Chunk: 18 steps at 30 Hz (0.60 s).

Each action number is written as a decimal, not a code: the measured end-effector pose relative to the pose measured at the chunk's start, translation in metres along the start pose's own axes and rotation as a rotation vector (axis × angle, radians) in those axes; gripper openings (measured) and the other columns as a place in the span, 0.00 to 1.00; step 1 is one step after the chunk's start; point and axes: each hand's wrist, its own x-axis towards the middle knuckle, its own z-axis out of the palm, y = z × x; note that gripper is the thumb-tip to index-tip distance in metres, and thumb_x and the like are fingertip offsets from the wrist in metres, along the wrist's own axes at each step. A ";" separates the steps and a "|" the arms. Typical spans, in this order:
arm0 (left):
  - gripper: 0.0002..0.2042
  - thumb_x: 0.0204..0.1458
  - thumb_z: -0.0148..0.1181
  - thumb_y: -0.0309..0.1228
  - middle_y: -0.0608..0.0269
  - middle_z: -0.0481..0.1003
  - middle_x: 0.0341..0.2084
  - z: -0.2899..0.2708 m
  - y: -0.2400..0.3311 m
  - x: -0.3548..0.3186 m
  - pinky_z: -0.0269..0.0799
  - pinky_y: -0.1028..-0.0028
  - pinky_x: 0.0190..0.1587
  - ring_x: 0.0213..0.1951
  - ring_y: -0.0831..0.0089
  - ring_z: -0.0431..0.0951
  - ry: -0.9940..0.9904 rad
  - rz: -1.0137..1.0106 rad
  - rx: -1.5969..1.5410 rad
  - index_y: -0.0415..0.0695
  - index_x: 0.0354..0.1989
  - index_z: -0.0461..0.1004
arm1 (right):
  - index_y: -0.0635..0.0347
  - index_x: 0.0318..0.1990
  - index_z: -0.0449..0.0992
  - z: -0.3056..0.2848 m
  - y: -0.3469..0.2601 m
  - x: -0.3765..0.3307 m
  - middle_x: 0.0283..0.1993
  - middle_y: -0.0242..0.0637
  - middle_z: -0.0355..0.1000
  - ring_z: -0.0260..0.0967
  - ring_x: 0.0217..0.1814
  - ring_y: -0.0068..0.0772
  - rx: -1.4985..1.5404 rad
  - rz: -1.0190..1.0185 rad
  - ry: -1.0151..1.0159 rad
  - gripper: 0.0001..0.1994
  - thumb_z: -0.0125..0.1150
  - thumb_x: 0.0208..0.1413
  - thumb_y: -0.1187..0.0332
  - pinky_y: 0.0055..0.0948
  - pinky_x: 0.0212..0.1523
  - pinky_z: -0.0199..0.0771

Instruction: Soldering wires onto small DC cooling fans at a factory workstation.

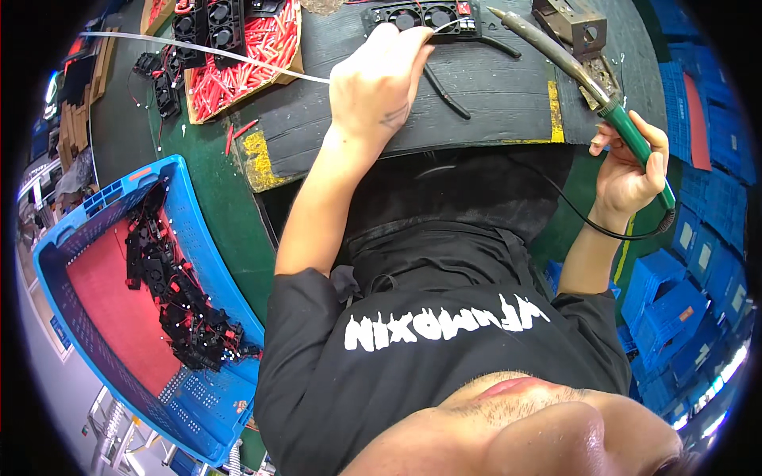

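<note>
Green-handled soldering iron (635, 143) with a long grey metal shaft, gripped pen-fashion in the right hand (627, 170), fingers clenched round the handle, tip raised over the far end of the worn black rubber bench mat (492, 103) and close to the rusted metal iron stand (573, 28). Left hand (379, 79) pressed down on the mat, fingertips pinched on thin wire leads at the edge of a black double-fan assembly with a small red board (429, 16), a thin silvery strand of solder wire (198, 49) running off leftward from beneath the palm. Black-handled pliers (444, 87) lying just beside that hand. Cardboard tray of red sleeved connectors (254, 55) at the mat's left corner; blue plastic crate holding a heap of black fan units (190, 313) low on the left.

Judged from this: leads being positioned and held, joint not yet touched by the iron; next move calling for the tip brought down and across to the pinched wires while the left hand keeps them steady.

Exact joint hidden under the left fingers. Fan assembly cut off at the top edge. Iron's cord (587, 222) partly lost against dark clothing.
</note>
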 end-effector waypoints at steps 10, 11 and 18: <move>0.05 0.46 0.57 0.27 0.63 0.69 0.24 -0.011 0.022 0.035 0.73 0.70 0.26 0.25 0.67 0.75 -0.072 0.185 0.236 0.49 0.32 0.75 | 0.74 0.47 0.72 -0.006 0.001 0.003 0.34 0.60 0.76 0.76 0.28 0.42 -0.018 0.014 0.012 0.26 0.42 0.59 0.54 0.32 0.28 0.77; 0.05 0.46 0.57 0.27 0.63 0.69 0.24 -0.011 0.022 0.035 0.73 0.70 0.26 0.25 0.67 0.75 -0.073 0.184 0.240 0.49 0.32 0.75 | 0.75 0.46 0.72 -0.003 0.001 0.005 0.33 0.60 0.76 0.76 0.26 0.42 -0.010 0.015 -0.007 0.25 0.41 0.60 0.56 0.31 0.28 0.78; 0.01 0.46 0.55 0.28 0.64 0.69 0.25 -0.010 0.024 0.033 0.72 0.71 0.26 0.25 0.69 0.76 -0.186 0.153 0.340 0.49 0.25 0.70 | 0.74 0.48 0.72 0.004 0.007 0.010 0.34 0.59 0.76 0.74 0.27 0.41 -0.114 0.053 -0.008 0.28 0.43 0.59 0.52 0.31 0.28 0.76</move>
